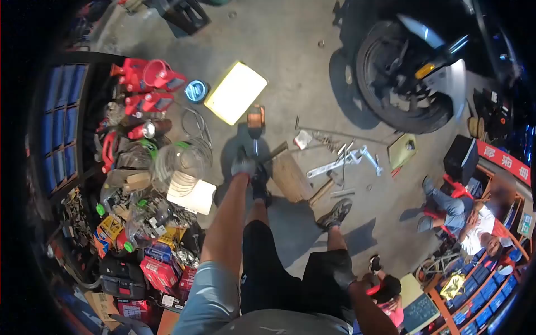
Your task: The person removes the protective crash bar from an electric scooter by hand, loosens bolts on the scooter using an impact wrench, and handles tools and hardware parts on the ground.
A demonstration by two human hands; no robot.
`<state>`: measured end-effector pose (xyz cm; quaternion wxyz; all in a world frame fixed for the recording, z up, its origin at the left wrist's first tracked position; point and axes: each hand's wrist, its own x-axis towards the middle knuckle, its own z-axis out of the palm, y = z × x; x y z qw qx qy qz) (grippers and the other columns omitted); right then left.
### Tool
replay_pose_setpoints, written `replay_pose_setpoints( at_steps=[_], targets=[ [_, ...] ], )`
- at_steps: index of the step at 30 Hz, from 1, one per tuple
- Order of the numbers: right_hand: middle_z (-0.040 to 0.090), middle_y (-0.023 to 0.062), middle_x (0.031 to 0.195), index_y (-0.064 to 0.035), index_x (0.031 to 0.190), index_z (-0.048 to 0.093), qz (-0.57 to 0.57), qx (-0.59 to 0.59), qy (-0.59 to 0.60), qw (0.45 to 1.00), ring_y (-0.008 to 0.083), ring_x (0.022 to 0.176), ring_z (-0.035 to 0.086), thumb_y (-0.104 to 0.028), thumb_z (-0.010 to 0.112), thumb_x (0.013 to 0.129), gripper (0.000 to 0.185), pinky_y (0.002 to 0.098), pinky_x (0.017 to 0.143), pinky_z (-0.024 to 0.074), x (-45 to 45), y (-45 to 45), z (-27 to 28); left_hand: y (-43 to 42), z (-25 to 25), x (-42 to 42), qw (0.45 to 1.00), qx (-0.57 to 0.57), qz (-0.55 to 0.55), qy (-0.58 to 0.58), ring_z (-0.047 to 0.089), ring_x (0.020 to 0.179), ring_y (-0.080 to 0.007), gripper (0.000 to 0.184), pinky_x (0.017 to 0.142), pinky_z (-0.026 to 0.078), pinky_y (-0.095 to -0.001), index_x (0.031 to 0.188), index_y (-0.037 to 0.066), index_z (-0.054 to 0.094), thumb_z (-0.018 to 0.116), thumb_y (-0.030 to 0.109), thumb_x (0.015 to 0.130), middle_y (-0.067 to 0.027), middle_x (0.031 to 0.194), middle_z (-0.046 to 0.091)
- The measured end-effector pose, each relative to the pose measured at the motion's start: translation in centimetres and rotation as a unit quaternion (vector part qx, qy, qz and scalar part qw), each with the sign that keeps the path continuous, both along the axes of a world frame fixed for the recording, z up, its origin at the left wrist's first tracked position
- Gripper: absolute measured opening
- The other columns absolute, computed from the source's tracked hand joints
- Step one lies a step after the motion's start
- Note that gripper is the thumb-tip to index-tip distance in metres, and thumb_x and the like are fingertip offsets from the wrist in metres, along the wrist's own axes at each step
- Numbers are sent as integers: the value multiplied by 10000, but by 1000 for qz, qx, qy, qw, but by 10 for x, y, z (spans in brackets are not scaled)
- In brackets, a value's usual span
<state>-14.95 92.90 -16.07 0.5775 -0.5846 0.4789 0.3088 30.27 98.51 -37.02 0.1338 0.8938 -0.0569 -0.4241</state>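
Reaching down, just left of centre: gloved left hand (243, 163) near orange-black tool (255, 119).
Right hand (344, 274) by dark shorts (319, 273), bottom right of centre; can't tell either hand's finger state.

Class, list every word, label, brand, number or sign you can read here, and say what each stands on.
No text can be quoted with certainty.
Red banner: large white characters, tilted and too blurred to read surely.
Yellow packet: print too small.
Red box: print too small.
Dark board: marks too faint to read.

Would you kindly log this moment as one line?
left hand: gloved, near power tool | right hand: gloved, by black shorts | floor: wooden block, wrenches
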Motion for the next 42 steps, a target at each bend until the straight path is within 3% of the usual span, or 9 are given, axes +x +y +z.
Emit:
replay_pose_setpoints(
  at_steps=[3, 7, 13, 19, 25, 28, 31, 36, 42],
  targets=[
    [605, 106, 1096, -56, 1036, 618, -9, 25, 11, 1000, 221, 1030, 556, -168, 523, 870, 221, 315, 906, 417, 59, 5, 7, -7, -112, 0, 984, -73, -101, -127, 568, 999, -373, 621, 842, 452, -426, 1175, 12, 503, 606, 466, 764, -191, 1067, 608],
    [612, 107, 1084, -51, 1037, 611, -155, 30, 70, 985, 252, 1022, 557, -147, 523, 867, 214, 323, 911, 418, 54, 10, -11, -47, -142, 11, 969, -177, 166, 40, 597, 831, -262, 530, 757, 456, -364, 1002, -3, 601, 744, 397, 683, -116, 918, 644],
    [623, 105, 1025, -41, 1049, 600, 16, -117, 22, 993, 264, 985, 569, -148, 531, 861, 227, 330, 893, 427, -37, 29, -36, -31, -205, 16, 944, -272, 186, -21, 588, 768, -184, 327, 720, 450, -320, 971, 33, 643, 694, 260, 741, -60, 862, 650],
    [614, 139, 983, -39, 1041, 589, -163, -87, 7, 983, 272, 939, 575, -76, 602, 799, 246, 370, 870, 438, 24, -42, -58, -29, -97, 1, 971, -207, -50, 104, 584, 824, -172, 319, 746, 454, -304, 1051, 24, 591, 629, 187, 779, -54, 938, 638],
    [609, 139, 1001, -49, 1084, 561, 2, -323, -122, 938, 214, 909, 593, -132, 695, 739, 380, 287, 774, 478, 65, -74, -99, -25, 38, -73, 872, -233, -423, 80, 608, 932, -222, 395, 805, 474, -310, 1117, 22, 541, 639, 180, 768, -121, 1028, 624],
    [555, 148, 1153, -61, 1183, 503, 191, -136, 8, 972, 244, 1050, 550, -162, 692, 747, 486, 333, 894, 440, 45, -66, -129, -45, 98, -121, 790, -184, -499, 304, 560, 1022, -212, 502, 874, 437, -297, 1124, 7, 530, 742, 158, 694, -128, 1059, 603],
    [605, 102, 1081, -26, 1197, 478, -59, 157, -248, 954, 213, 1002, 578, -196, 674, 781, 490, 322, 864, 469, 38, -102, -104, -79, 146, -153, 782, -137, -272, 543, 538, 927, -164, 395, 856, 424, -293, 1030, -20, 553, 691, 244, 771, -62, 982, 607],
    [622, 65, 841, -37, 978, 610, -90, 512, -78, 851, 152, 761, 556, -300, 706, 742, 367, 310, 716, 469, 2, -108, -115, -64, 130, -181, 763, -24, -267, 589, 516, 793, -140, 436, 728, 430, -283, 986, 2, 567, 578, 415, 848, -37, 845, 573],
    [639, 57, 838, -58, 965, 619, -231, 310, -124, 914, 128, 752, 558, -180, 718, 744, 272, 287, 661, 478, -37, -88, -114, -78, 80, -201, 790, 54, -442, 422, 538, 697, -137, 461, 646, 450, -301, 854, -10, 619, 534, 442, 890, -55, 737, 599]
  ],
)
